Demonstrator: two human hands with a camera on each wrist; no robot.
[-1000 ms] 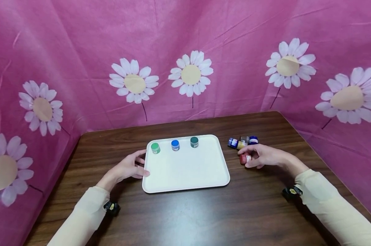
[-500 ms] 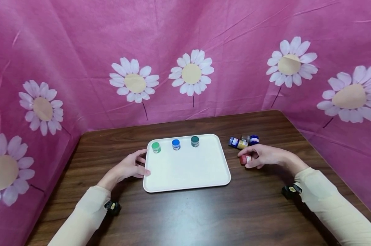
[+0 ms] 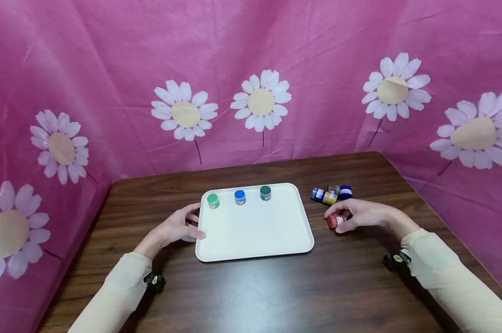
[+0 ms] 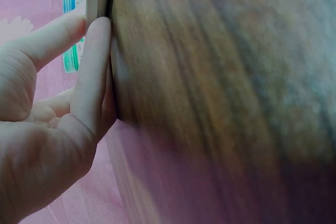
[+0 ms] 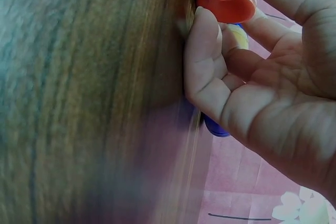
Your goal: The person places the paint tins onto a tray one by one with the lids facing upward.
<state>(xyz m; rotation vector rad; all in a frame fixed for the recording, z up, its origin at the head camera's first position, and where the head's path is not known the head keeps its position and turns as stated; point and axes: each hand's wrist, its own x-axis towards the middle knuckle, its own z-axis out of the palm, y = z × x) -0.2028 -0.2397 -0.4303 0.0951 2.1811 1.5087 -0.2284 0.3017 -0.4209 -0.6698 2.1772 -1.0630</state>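
Beside the tray's [image 3: 255, 252] left edge, left hand [image 3: 176, 228] resting on the wooden table [image 3: 251, 291] with relaxed fingers [image 4: 86, 61] laid against the rim — holding nothing, only steadying. On the tray, along its far side, three small paint pots standing upright in a row: light green [image 3: 213, 200], blue [image 3: 240, 197], dark green [image 3: 265, 193]. Right of the tray, well clear of its rim, right hand [image 3: 361, 214] curled round a red paint pot [image 3: 335, 221], thumb and fingertips pinching its sides; pot tipped on its side, low over the table or perhaps touching it — hard to tell from the wrist view. Just behind, a loose cluster of spare pots [image 3: 331, 193], blue and yellow among them. Likely light, rigid and smooth-walled, so prone to slip or roll; best taken across the body just below the lid, squeezed gently, lid kept uppermost in case of a loose seal.
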